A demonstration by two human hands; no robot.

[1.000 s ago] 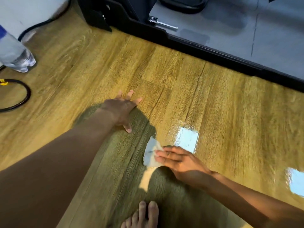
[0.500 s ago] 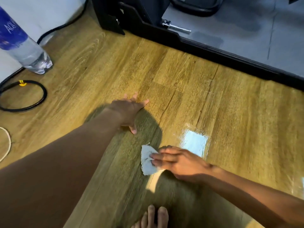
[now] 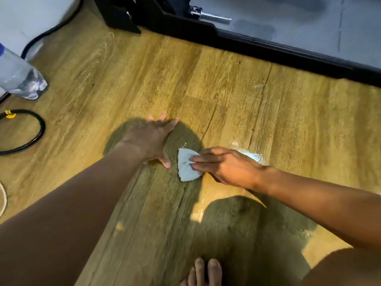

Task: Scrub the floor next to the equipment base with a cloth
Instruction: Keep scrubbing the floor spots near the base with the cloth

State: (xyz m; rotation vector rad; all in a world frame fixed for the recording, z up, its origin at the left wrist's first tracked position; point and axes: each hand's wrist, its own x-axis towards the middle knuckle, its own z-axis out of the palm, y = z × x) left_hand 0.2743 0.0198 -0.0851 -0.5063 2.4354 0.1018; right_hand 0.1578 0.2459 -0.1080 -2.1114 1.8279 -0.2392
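A small pale grey cloth point(image 3: 186, 167) lies on the wooden plank floor point(image 3: 127, 79) in the middle of the view. My right hand point(image 3: 225, 165) presses it flat against the boards with straight fingers. My left hand point(image 3: 152, 137) rests flat on the floor just left of the cloth, fingers spread, propping me up. The black equipment base point(image 3: 257, 47) runs along the top from the upper middle to the right edge, well beyond both hands.
A clear plastic water bottle point(image 3: 19, 77) lies at the left edge. A black cable loop point(image 3: 31, 139) sits below it, and another black cable point(image 3: 51, 29) runs along the white wall. A metal pin point(image 3: 208, 15) sticks out on the base. My bare toes point(image 3: 204, 271) show at the bottom.
My right hand has slid the cloth a short way left, closer to my left thumb. The left hand stays planted. The view has shifted slightly.
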